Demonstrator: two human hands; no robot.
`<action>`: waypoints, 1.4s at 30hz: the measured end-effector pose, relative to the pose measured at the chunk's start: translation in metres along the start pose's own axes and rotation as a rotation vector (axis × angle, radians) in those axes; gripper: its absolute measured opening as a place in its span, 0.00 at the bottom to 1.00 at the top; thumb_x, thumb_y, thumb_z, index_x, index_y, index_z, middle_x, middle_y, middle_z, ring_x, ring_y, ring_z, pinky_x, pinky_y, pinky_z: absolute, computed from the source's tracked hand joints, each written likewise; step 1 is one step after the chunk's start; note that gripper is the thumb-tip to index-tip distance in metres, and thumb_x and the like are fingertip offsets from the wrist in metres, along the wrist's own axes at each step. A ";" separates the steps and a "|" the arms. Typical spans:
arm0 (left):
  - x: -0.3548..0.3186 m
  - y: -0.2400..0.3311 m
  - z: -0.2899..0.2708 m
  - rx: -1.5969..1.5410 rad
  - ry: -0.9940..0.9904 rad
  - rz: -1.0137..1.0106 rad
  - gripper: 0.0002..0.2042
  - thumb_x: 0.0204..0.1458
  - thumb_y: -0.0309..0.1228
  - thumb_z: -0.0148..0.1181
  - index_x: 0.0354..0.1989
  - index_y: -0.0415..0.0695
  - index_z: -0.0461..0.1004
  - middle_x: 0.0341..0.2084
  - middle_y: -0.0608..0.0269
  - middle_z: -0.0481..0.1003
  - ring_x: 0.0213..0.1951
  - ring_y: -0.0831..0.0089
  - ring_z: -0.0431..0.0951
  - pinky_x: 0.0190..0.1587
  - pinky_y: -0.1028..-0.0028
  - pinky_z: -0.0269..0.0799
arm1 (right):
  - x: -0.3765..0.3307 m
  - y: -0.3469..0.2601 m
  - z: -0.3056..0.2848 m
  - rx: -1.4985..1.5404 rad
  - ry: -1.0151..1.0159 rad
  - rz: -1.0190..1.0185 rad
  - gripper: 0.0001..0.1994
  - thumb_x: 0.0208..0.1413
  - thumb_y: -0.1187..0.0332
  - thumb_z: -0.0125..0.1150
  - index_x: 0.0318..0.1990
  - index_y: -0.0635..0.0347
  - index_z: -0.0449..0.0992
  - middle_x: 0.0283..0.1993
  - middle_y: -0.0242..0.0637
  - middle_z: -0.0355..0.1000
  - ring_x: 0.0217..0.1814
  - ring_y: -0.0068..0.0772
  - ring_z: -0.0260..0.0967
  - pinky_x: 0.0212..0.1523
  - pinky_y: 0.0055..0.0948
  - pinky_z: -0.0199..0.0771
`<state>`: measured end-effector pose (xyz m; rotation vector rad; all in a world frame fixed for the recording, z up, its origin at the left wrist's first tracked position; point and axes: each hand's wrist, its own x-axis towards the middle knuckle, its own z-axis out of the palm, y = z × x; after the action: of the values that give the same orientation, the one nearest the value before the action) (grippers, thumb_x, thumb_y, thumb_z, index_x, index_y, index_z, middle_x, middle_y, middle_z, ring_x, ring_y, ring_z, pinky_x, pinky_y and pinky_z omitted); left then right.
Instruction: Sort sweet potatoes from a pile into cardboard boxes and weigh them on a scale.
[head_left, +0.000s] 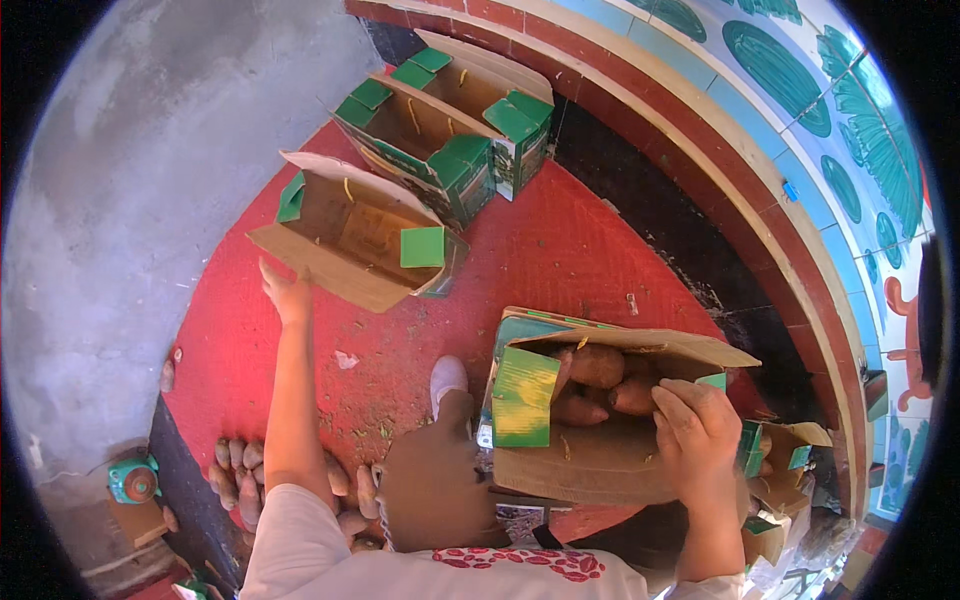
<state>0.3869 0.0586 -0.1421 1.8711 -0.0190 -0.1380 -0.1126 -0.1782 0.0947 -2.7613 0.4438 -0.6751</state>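
Observation:
An open cardboard carton [590, 470] with green-faced flaps stands on my right, with several reddish-brown sweet potatoes [598, 367] in it. My right hand [700, 425] hovers over its right end, fingers bent and slightly apart beside a sweet potato; I see nothing in its grasp. Ahead to my left sits another open carton [370, 225], its brown inside bare. My left arm reaches out to it, and my left hand [287, 292] is at the near flap's lower left edge with fingers apart. Whether it touches the flap I cannot tell.
Two more open cartons [465, 175] stand farther off. Loose sweet potatoes [240, 465] lie on the left, beside the red mat [560, 240]. Smaller cartons [785, 485] stand at the right. A teal device [133, 481] is at the far left. A tiled wall [800, 120] curves along the right.

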 end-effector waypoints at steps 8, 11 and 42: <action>-0.099 0.157 0.128 0.637 -0.317 0.877 0.40 0.36 0.22 0.67 0.63 0.48 0.56 0.61 0.48 0.55 0.59 0.46 0.60 0.60 0.61 0.61 | -0.008 0.004 -0.016 -0.022 -0.054 0.040 0.18 0.39 0.79 0.63 0.42 0.62 0.73 0.39 0.40 0.72 0.34 0.40 0.72 0.32 0.36 0.71; -0.079 0.159 0.166 0.968 -0.273 1.191 0.37 0.38 0.24 0.65 0.62 0.51 0.58 0.60 0.54 0.59 0.61 0.54 0.61 0.61 0.56 0.57 | -0.012 0.004 -0.017 0.022 -0.037 0.049 0.18 0.38 0.79 0.63 0.42 0.63 0.74 0.37 0.40 0.72 0.33 0.41 0.72 0.32 0.35 0.71; -0.068 0.190 0.226 0.856 -0.839 1.026 0.26 0.41 0.41 0.65 0.52 0.53 0.70 0.42 0.55 0.75 0.47 0.57 0.74 0.52 0.61 0.68 | -0.034 0.014 -0.026 0.175 -0.072 0.146 0.16 0.38 0.77 0.61 0.39 0.58 0.73 0.31 0.36 0.72 0.26 0.39 0.68 0.26 0.34 0.67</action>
<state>0.3066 -0.2077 -0.0216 2.2307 -1.8079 -0.2012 -0.1570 -0.1836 0.0991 -2.5511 0.5376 -0.5499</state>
